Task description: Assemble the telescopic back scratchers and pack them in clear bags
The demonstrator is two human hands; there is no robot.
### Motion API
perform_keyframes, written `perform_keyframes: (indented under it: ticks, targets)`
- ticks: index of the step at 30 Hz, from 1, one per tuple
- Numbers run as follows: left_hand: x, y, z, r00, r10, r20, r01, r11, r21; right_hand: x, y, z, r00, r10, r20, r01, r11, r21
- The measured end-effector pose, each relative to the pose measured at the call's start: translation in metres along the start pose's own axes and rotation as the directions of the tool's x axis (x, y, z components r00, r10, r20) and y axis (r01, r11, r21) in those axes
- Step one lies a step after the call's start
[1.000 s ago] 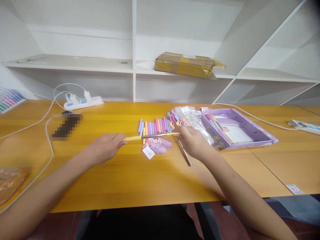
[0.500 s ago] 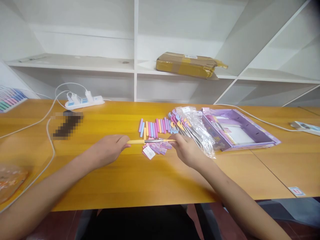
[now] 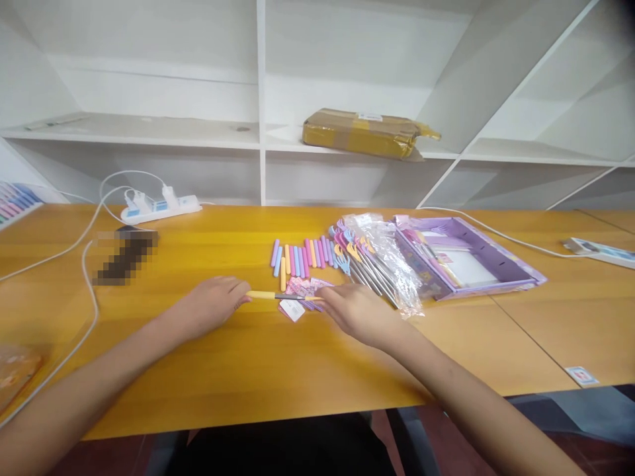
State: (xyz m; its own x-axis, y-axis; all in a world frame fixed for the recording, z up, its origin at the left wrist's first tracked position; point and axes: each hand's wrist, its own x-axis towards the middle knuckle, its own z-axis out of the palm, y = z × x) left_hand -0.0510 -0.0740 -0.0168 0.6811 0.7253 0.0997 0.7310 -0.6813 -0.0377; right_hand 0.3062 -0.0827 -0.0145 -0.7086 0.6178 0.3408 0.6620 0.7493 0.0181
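Observation:
A back scratcher with a yellow handle and a metal shaft (image 3: 285,296) lies level between my hands, above the table. My left hand (image 3: 213,303) is closed on the end of the yellow handle. Fingers of my right hand (image 3: 360,311) close round the other end, hiding the head. Just beyond, several coloured handle tubes (image 3: 300,261) lie in a row. Pink and purple cards (image 3: 300,285) and a white label (image 3: 292,310) lie below and behind the held piece. To the right, several metal rods with claw-shaped heads (image 3: 354,251) rest in a bunch.
Clear plastic wrapping (image 3: 397,264) lies against a purple tray-like box (image 3: 501,248). A power strip (image 3: 161,209) with white cables stands at the back left. A taped carton (image 3: 357,132) sits on the white shelf. Another strip (image 3: 598,250) is at the right.
My right hand has come closer to my left, and less of the back scratcher shows between them. Both hands appear slightly lower, while the whole view has shifted a little.

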Motion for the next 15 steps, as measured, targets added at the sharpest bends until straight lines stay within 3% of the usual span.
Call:
perform_keyframes:
  ticks: [3,7,11,15]
  targets:
    - [0.004,0.004,0.001,0.999,0.034,-0.026,-0.031,0.994,0.107,0.006,0.0,0.001,0.997,-0.082,0.002,0.082,0.992,-0.096]
    - [0.017,0.028,-0.004,0.995,0.065,-0.069,-0.053,0.986,0.158,0.016,-0.001,-0.003,0.991,-0.1,-0.09,0.086,0.985,-0.147]
    - [0.032,0.047,-0.003,0.991,0.063,-0.115,-0.042,0.983,0.179,0.024,-0.011,-0.008,0.989,-0.116,-0.086,0.101,0.981,-0.166]
    - [0.037,0.039,-0.006,0.998,-0.007,-0.069,0.018,0.986,0.165,0.016,-0.005,-0.011,0.982,-0.121,-0.143,0.1,0.984,-0.146]
